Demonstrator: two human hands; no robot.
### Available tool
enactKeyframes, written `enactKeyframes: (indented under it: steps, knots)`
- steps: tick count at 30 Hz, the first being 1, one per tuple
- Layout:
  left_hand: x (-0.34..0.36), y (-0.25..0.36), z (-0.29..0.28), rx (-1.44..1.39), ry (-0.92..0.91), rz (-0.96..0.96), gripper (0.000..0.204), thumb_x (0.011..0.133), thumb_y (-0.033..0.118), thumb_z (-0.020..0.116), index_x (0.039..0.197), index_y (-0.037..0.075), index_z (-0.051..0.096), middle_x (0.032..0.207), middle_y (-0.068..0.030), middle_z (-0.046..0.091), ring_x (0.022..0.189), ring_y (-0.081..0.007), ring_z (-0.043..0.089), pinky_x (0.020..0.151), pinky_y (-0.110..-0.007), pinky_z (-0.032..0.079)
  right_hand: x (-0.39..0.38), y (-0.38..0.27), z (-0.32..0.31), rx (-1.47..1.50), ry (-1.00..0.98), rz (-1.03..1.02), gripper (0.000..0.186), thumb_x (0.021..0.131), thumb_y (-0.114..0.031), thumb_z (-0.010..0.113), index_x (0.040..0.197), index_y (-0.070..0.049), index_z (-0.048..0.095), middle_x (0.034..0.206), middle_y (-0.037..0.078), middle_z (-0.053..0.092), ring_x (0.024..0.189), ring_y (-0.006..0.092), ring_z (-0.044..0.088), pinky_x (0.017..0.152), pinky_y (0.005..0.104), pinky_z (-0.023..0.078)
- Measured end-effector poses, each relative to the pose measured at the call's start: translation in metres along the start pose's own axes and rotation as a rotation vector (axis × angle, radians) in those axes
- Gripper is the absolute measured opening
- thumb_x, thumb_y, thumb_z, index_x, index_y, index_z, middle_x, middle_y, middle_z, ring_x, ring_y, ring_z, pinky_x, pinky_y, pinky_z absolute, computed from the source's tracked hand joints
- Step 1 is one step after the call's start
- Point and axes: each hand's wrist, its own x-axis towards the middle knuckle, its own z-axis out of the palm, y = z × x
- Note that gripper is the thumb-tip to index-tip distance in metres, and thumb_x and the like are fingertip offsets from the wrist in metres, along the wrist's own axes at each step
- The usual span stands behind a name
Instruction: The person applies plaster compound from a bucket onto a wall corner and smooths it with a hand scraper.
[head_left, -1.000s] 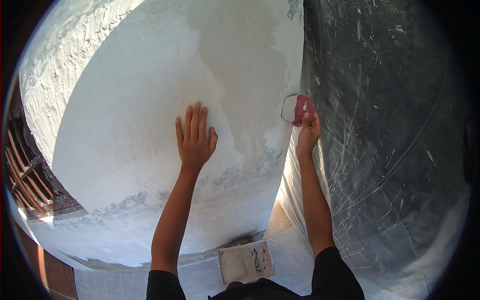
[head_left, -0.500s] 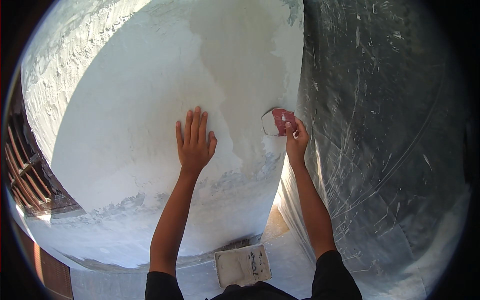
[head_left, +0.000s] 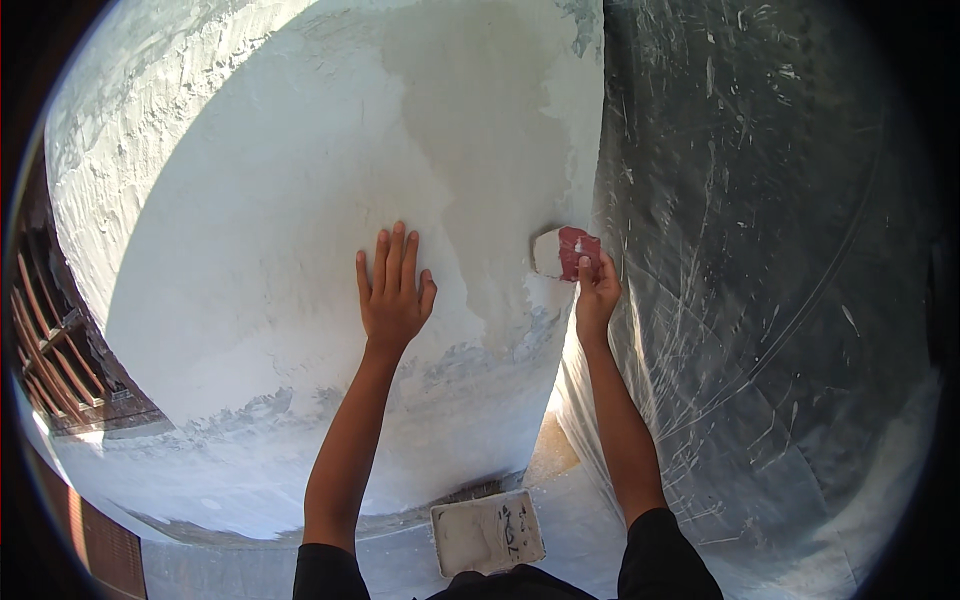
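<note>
Two bare forearms come up from the lower edge, dark sleeves cut off at the rim. Just between them, low down, lies a shallow rectangular tray (head_left: 488,532), pale and smeared with white; whether any wet material sits in it is hard to make out, and its near edge is hidden by the person's dark clothing.

Farther up, the left hand (head_left: 393,290) lies flat on the white plastered wall (head_left: 260,250), fingers spread and straight, palm pressed to the surface, holding nothing. To its right the right hand (head_left: 596,290) has its grip closed round a small sanding pad (head_left: 562,252), fingers on the reddish part while the whitish, dust-caked part sticks out to the left. The pad sits against the wall's right edge, where the plaster meets the grey plastic sheeting (head_left: 760,260). How the thumb sits under the pad cannot be told.

The wall's plaster is smooth and bright around the hands, patchy and greyer along the lower band, and rougher in texture toward the upper left. A duller grey patch runs up above the pad. The sheeting hangs to the right, streaked with white scratches and spatters, and what lies behind it cannot be seen. At far left, in shadow, reddish wooden slats (head_left: 55,350) show only partly, bent by the lens.
</note>
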Motion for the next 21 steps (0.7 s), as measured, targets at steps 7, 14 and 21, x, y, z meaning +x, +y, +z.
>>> enactKeyframes:
  steps: [7,14,21]
  knots:
    - [-0.002,-0.003,-0.002,-0.008,-0.01,0.03,0.05,0.09,0.021,0.053,0.138,0.007,0.051,0.148,-0.0098,0.045,0.141,-0.0252,0.037,0.117,-0.049,0.02,0.0,-0.009,0.007,0.13,0.123,0.012,0.028,0.095,-0.018,0.063,0.117,0.0,0.062,0.099,0.003,0.066,0.081,0.0073,0.056,0.073,0.0237,0.044]
    - [-0.008,0.001,0.0,-0.017,-0.022,0.024,0.051,0.09,0.022,0.053,0.139,0.007,0.05,0.149,-0.009,0.045,0.141,-0.0247,0.036,0.118,-0.049,0.02,0.0,-0.002,0.0,-0.031,0.152,-0.002,0.026,0.096,-0.017,0.062,0.117,-0.002,0.062,0.098,0.003,0.067,0.082,0.008,0.057,0.075,0.0242,0.045]
    - [-0.011,0.001,-0.001,-0.017,-0.045,0.021,0.051,0.09,0.022,0.053,0.139,0.008,0.051,0.149,-0.0085,0.044,0.142,-0.0239,0.036,0.118,-0.048,0.019,-0.002,-0.002,0.001,-0.026,0.102,0.121,0.027,0.098,-0.017,0.06,0.12,-0.001,0.06,0.1,0.003,0.066,0.087,0.0086,0.06,0.079,0.0247,0.047]
